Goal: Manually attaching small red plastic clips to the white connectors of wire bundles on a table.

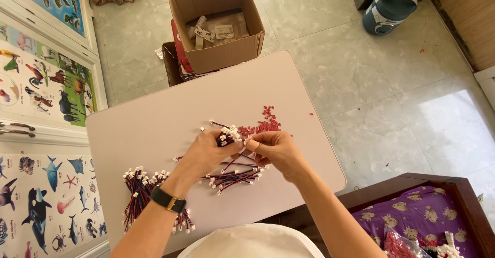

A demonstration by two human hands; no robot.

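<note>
Wire leads with small white connector plugs are what both hands work on, over a pale pink table (154,113) that fills the middle of the head view. Beyond its far edge stands an open cardboard box (216,23) holding bagged parts, and a blue-and-white appliance (389,8) sits on the tiled floor well off to the far right.

On the table, the biggest heap is a bundle of finished leads (139,193) at the near left, beside the wrist that wears a black watch (167,200). A looser fan of leads (234,177) lies just under the hands, their long axes running roughly left to right. A scatter of small red pieces (263,125) lies just past the fingertips, on the far side, nearer the right hand than the left.

The left hand (206,152) is curled closed around a small bunch of leads (228,134), plug ends pointing up and away. The right hand (276,150) meets it from the right, thumb and forefinger pinched together at those plug ends; whether they grip a single plug or a red piece is too small to tell.
</note>
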